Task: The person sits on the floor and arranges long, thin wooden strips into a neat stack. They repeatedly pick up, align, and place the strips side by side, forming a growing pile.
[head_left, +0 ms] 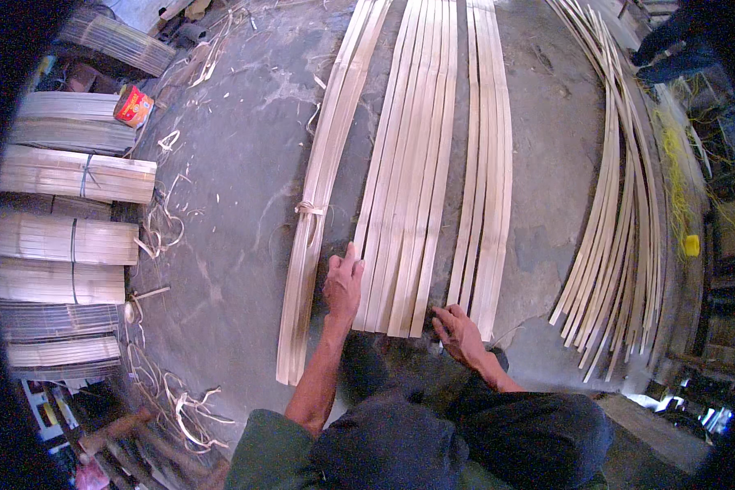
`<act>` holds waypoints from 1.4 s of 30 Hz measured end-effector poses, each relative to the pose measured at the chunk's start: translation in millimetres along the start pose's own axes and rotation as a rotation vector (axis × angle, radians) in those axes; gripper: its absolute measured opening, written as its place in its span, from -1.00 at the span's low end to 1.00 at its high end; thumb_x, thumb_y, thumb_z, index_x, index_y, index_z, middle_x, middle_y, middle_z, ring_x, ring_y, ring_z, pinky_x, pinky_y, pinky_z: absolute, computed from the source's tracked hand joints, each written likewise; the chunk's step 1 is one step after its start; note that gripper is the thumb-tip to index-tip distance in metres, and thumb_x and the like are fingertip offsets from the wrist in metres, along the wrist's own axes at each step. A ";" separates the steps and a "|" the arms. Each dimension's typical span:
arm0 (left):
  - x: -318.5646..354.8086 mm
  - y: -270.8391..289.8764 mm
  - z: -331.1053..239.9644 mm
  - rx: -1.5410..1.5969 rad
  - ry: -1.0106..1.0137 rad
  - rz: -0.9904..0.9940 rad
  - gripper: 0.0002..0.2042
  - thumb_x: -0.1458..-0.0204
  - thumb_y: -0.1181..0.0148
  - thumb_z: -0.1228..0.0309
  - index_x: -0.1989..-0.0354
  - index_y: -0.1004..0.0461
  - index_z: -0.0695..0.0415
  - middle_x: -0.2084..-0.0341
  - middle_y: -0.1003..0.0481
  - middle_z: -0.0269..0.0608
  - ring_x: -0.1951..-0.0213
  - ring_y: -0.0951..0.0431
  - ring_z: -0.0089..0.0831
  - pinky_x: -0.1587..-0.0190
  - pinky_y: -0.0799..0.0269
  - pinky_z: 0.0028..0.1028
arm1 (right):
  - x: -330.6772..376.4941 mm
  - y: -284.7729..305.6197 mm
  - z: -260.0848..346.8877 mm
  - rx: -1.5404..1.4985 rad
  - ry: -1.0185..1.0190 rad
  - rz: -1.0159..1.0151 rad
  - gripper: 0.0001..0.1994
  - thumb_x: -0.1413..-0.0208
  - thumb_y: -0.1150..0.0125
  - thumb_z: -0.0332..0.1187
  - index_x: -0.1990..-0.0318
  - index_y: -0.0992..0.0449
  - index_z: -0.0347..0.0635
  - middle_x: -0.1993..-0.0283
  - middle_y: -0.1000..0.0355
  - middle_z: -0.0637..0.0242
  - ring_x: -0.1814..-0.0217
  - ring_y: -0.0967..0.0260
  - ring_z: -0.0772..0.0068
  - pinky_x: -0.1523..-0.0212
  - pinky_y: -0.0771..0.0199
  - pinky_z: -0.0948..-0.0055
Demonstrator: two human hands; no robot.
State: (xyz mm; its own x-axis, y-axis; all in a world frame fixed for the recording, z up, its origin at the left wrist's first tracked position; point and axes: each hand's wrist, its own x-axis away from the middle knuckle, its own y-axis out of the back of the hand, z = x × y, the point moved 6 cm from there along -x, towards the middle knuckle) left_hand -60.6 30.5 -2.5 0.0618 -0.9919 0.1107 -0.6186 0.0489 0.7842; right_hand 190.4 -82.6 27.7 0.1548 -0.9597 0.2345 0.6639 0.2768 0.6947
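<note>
Long pale split-bamboo strips (404, 220) lie side by side in a wide group on the floor in front of me, running away to the far edge. My left hand (345, 286) rests at the left edge of this group, fingers stretched forward. A narrower group of strips (480, 220) lies to the right, across a gap. Beside its near ends is my right hand (461, 333), fingers apart and slightly bent, with nothing visible in them. Left of my left hand lies a bundle of strips (322, 167), bound with a twisted strip tie (309, 210).
Loose thin strips (612, 245) fan out on the right. Along the left are stacked tied bundles (69, 241) and a red tin (132, 106). Curled shavings (180, 408) litter the grey floor (220, 220). Yellow twine (676, 163) and a yellow roll (692, 245) lie far right.
</note>
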 end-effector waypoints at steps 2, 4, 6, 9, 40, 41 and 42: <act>0.0 -0.1 -3.1 -0.014 -0.001 0.016 -0.52 -0.16 -0.10 0.30 -0.27 -0.28 0.06 0.28 -0.37 0.02 0.23 -0.47 -0.04 0.18 -0.40 -0.13 | 1.4 -2.1 -4.0 0.004 -0.009 0.004 -0.72 -0.18 -0.12 -0.33 -0.03 -0.46 -0.13 0.21 -0.36 0.04 0.23 -0.41 -0.09 0.24 -0.44 0.10; -1.0 -3.2 -0.6 -0.054 -0.020 0.003 -0.52 -0.15 -0.10 0.30 -0.26 -0.28 0.06 0.26 -0.37 0.02 0.21 -0.47 -0.04 0.18 -0.41 -0.13 | -1.1 -4.1 -6.3 0.014 -0.024 0.006 -0.72 -0.18 -0.12 -0.33 -0.03 -0.46 -0.13 0.22 -0.36 0.03 0.22 -0.41 -0.09 0.24 -0.44 0.11; -0.6 -3.6 0.5 -0.036 -0.065 -0.017 -0.52 -0.14 -0.11 0.31 -0.25 -0.29 0.07 0.25 -0.36 0.03 0.21 -0.47 -0.04 0.17 -0.41 -0.13 | -0.8 -7.1 -7.0 0.017 -0.021 0.009 -0.71 -0.18 -0.12 -0.33 -0.04 -0.46 -0.13 0.22 -0.36 0.03 0.22 -0.41 -0.09 0.24 -0.44 0.11; 2.5 -0.7 -1.5 -0.075 -0.046 -0.002 -0.52 -0.13 -0.12 0.32 -0.25 -0.30 0.08 0.24 -0.36 0.03 0.22 -0.46 -0.04 0.17 -0.41 -0.14 | -1.6 -10.3 -9.9 0.005 -0.002 0.011 -0.72 -0.18 -0.12 -0.34 -0.04 -0.46 -0.13 0.18 -0.37 0.04 0.20 -0.43 -0.08 0.23 -0.46 0.12; 9.9 4.2 11.9 0.013 -0.065 0.076 -0.47 -0.01 -0.25 0.41 -0.22 -0.36 0.13 0.39 -0.29 -0.06 0.30 -0.39 -0.13 0.20 -0.35 -0.24 | -1.0 -16.4 -21.0 -0.051 -0.015 -0.057 -0.75 -0.16 -0.14 -0.36 0.01 -0.46 -0.11 0.23 -0.36 0.09 0.26 -0.41 -0.04 0.30 -0.45 0.16; 10.5 3.9 12.5 0.009 -0.096 0.057 -0.47 -0.01 -0.25 0.42 -0.22 -0.35 0.13 0.39 -0.30 -0.05 0.30 -0.39 -0.13 0.20 -0.35 -0.24 | -1.2 -17.2 -22.1 -0.080 -0.024 -0.052 -0.75 -0.16 -0.13 -0.35 0.01 -0.46 -0.11 0.23 -0.36 0.09 0.25 -0.41 -0.04 0.29 -0.45 0.15; 9.8 4.7 11.2 0.006 -0.129 0.036 -0.47 0.00 -0.25 0.43 -0.22 -0.35 0.13 0.39 -0.30 -0.05 0.31 -0.39 -0.13 0.21 -0.35 -0.25 | -3.5 -13.8 -17.7 0.005 -0.021 -0.041 -0.76 -0.16 -0.14 -0.34 0.01 -0.46 -0.09 0.24 -0.36 0.10 0.28 -0.41 -0.04 0.31 -0.44 0.15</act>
State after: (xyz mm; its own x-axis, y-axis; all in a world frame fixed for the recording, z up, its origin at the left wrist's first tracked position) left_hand -71.7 19.7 -4.5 -0.0617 -0.9964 0.0584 -0.6236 0.0841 0.7772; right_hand 193.7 -83.9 5.2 0.1116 -0.9691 0.2199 0.6661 0.2372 0.7072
